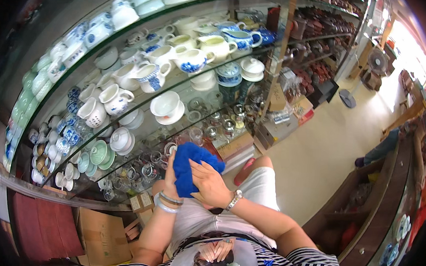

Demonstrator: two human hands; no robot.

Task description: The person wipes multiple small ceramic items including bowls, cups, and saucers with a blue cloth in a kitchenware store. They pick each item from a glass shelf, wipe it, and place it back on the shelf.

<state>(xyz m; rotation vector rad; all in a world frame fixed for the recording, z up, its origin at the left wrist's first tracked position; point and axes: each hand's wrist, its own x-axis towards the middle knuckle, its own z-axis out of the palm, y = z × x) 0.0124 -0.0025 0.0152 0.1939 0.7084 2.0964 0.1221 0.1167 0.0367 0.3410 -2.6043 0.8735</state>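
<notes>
A bunched blue cloth is between my two hands, in front of my lap. My left hand holds it from the left side, mostly behind the cloth. My right hand lies over its right part with fingers stretched across it. Whether anything is wrapped inside the cloth cannot be seen. Just beyond my hands, glass teapots stand on a low shelf. Higher up, a white lidded bowl and blue-and-white porcelain pitchers stand on glass shelves.
Green-edged glass shelves packed with ceramics curve close on my left. Cardboard boxes sit below them. A dark wooden counter runs along the right. Farther up the aisle are a standing fan and a person's leg.
</notes>
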